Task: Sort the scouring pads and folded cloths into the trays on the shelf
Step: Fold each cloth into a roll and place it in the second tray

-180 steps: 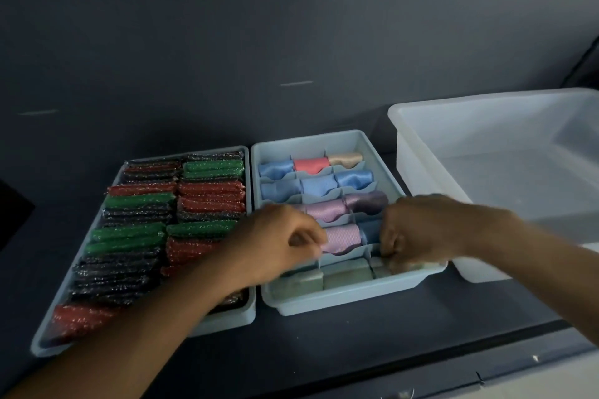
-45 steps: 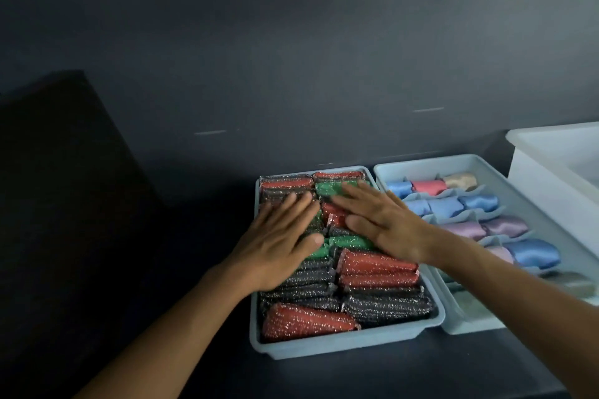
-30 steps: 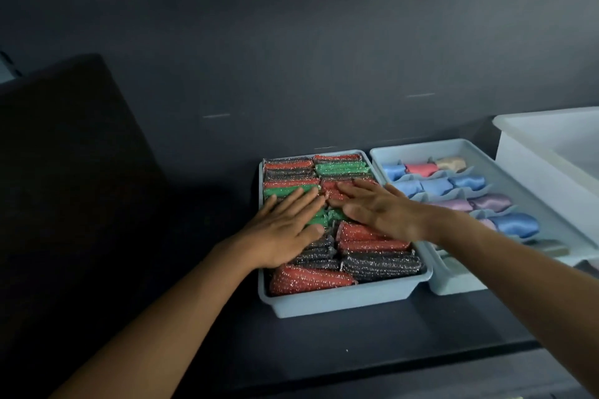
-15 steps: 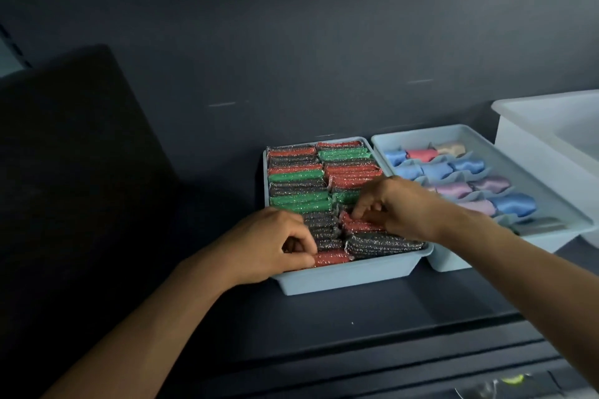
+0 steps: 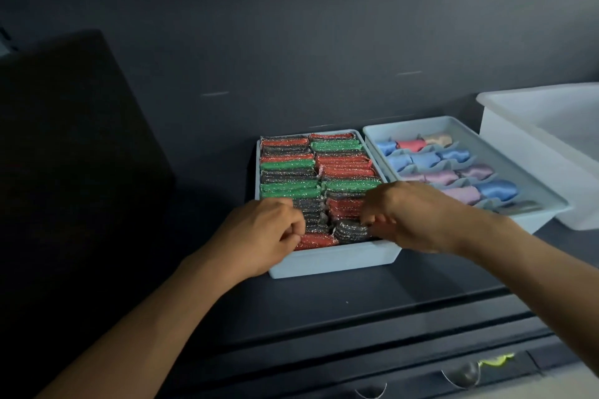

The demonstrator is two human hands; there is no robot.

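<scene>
The pad tray [image 5: 334, 261] sits on the shelf [image 5: 324, 304] straight ahead of me. Its scouring pads [image 5: 343, 168] are packed on edge in two columns, each pad's long axis running left to right across the tray. My left grip [image 5: 262, 233] is at the near left corner, fingers curled with the thumb against them, and the front red pad [image 5: 314, 241] lies just to its right, end-on to my knuckles. My right grip [image 5: 415, 217] hangs over the near right corner, fingers curled down at the dark glittery pad [image 5: 351, 230] right by the fingertips. So each grip has its own column, left nearer the red pad, right nearer the dark one. Whether either grip is clamped on a pad I cannot tell: my knuckles hide the fingertips and the light is dim. The folded cloths [image 5: 424, 159] lie in the divided tray [image 5: 531, 222] just beside, its near left corner hidden behind my right wrist. The white tub [image 5: 518, 152] beyond it is cut off at the right edge.
</scene>
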